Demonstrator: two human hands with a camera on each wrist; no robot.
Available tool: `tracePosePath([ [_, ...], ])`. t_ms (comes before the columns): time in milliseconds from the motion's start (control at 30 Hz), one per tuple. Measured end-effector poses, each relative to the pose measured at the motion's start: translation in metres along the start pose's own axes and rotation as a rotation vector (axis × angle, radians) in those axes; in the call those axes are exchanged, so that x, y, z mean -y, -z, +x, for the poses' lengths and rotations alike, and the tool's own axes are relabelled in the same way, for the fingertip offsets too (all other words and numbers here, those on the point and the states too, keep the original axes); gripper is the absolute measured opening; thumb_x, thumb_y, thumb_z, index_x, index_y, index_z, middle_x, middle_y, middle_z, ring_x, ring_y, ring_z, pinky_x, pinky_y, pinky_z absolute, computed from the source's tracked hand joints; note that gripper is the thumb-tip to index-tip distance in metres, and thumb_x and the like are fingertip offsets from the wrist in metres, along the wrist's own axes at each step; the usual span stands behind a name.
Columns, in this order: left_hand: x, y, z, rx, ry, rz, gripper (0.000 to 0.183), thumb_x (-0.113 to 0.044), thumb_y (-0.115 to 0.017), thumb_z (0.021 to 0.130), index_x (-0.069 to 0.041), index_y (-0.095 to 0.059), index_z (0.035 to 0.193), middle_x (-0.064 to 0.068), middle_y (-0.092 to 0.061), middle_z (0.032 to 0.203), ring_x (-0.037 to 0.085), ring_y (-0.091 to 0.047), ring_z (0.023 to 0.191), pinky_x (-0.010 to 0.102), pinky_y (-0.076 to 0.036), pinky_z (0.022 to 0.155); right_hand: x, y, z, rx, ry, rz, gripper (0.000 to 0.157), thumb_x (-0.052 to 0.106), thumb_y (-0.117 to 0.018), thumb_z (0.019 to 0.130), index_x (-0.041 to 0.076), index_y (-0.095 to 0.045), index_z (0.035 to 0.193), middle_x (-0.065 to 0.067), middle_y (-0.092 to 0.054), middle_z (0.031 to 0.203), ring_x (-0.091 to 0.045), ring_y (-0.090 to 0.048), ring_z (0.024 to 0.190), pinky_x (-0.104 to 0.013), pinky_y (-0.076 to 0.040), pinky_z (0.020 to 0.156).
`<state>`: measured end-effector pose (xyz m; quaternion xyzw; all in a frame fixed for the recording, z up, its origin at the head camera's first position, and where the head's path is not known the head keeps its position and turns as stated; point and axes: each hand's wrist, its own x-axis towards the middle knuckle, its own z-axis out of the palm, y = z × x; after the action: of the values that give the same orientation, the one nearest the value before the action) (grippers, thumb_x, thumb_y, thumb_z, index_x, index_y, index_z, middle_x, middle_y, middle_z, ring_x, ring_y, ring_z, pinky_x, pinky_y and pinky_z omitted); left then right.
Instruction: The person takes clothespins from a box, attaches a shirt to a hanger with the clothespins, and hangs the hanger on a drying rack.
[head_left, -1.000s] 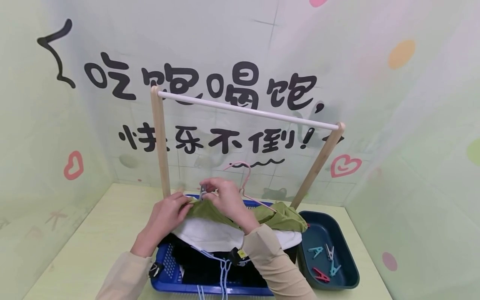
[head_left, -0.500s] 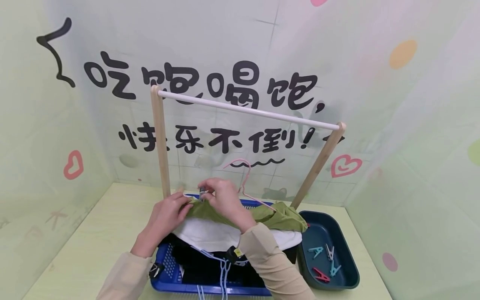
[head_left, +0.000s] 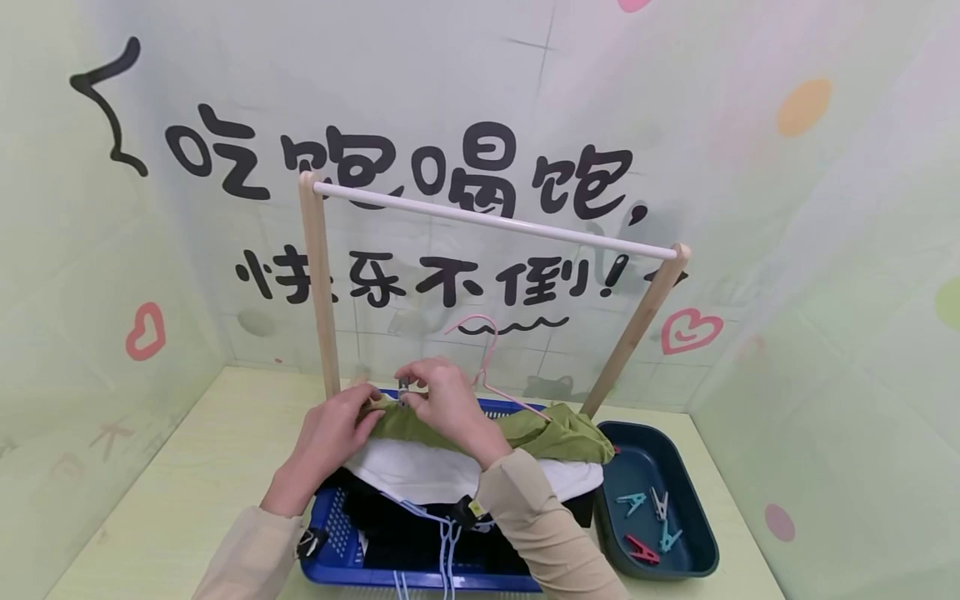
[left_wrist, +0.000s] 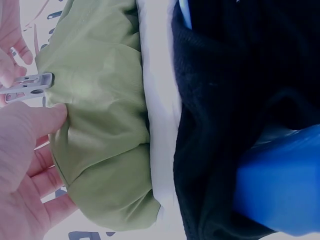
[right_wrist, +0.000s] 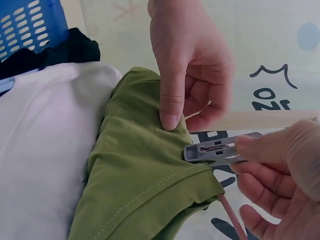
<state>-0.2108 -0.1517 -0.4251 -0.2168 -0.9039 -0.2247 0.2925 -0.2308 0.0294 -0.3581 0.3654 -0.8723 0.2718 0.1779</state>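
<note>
An olive-green garment [right_wrist: 140, 135] hangs on a pink hanger [head_left: 517, 402] whose hook stands up toward the back wall. My left hand [head_left: 333, 425] pinches its upper edge near one end, the thumb on the near face and the fingers behind the cloth. Close beside that thumb, a grey clothespin [right_wrist: 195, 154] has its tip over the same edge. My right hand [head_left: 453, 408] pinches the clothespin's tail end between thumb and fingers. Below the green cloth lies a white garment [head_left: 427, 471].
A blue basket [head_left: 330, 575] holds black clothes [head_left: 397, 533], with light-blue hangers [head_left: 444, 542] at its front. A dark teal tray [head_left: 637, 454] on the right contains several clothespins [head_left: 642, 550]. Behind my hands stands a wooden rack with a white bar [head_left: 495, 221].
The clothespin has come slightly lower onto the green edge, with my right hand still pinching it. My left hand has stayed at the same spot on the cloth.
</note>
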Motion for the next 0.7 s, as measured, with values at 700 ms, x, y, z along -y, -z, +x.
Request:
tracePosePath([
  [700, 0.000, -0.001, 0.001, 0.003, 0.036, -0.021, 0.025, -0.005, -0.079, 0.073, -0.006, -0.060, 0.089, 0.008, -0.067, 0.078, 0.022, -0.061, 0.060, 0.036, -0.046, 0.046, -0.017, 0.030, -0.059, -0.128, -0.029, 0.157, 0.036, 0.000, -0.075, 0.075, 0.001, -0.065, 0.110, -0.010, -0.068, 0.100, -0.021, -0.063, 0.091, -0.031, -0.051, 0.081],
])
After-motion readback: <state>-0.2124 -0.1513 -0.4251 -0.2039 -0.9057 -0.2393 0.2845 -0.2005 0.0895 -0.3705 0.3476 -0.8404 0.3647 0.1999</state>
